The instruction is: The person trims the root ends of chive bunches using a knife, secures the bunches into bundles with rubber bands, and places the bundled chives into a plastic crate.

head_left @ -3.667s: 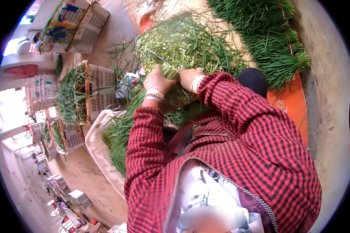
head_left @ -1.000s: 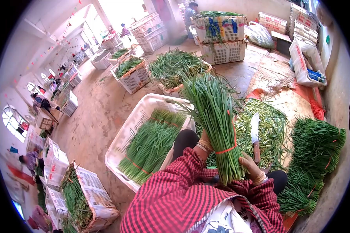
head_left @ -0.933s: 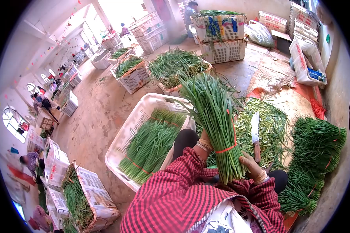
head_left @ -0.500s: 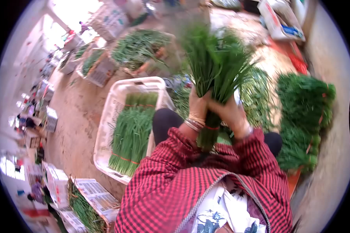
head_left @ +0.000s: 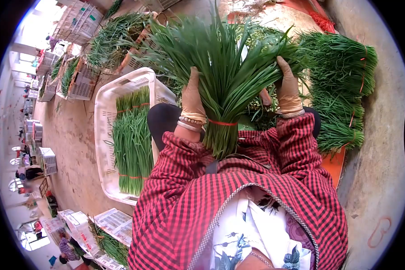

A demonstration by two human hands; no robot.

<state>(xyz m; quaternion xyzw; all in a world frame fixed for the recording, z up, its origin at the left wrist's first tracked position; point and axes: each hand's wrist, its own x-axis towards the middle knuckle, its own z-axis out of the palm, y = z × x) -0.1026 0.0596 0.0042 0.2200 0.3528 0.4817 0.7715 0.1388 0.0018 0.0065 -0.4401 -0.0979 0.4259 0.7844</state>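
A bundle of long green stalks (head_left: pixel 222 85) stands upright in front of my torso, tied low with a red band (head_left: pixel 222 123), its leaves fanned out to both sides. My left hand (head_left: pixel 193 95) is at the bundle's left side, thumb raised, its fingers mostly hidden behind the leaves. On the right, my right hand (head_left: pixel 289 88) is bent around the leaves that lean that way, with its thumb up in front of them. Both hands wear thin gloves. Behind the bundle lie loose trimmings, largely covered by the leaves.
A white crate (head_left: pixel 102 148) with tied bundles stands on the left. Stacked green bundles (head_left: pixel 337 76) lie on the right beside red ties (head_left: pixel 323 21). More crates with greens (head_left: pixel 117 40) stand at the upper left. A person (head_left: pixel 68 249) is at the lower left.
The bundle has come down from being held up, and its leaves have spread wide. My hands, close together half a second ago, have moved apart to its two sides. The view has tilted downward.
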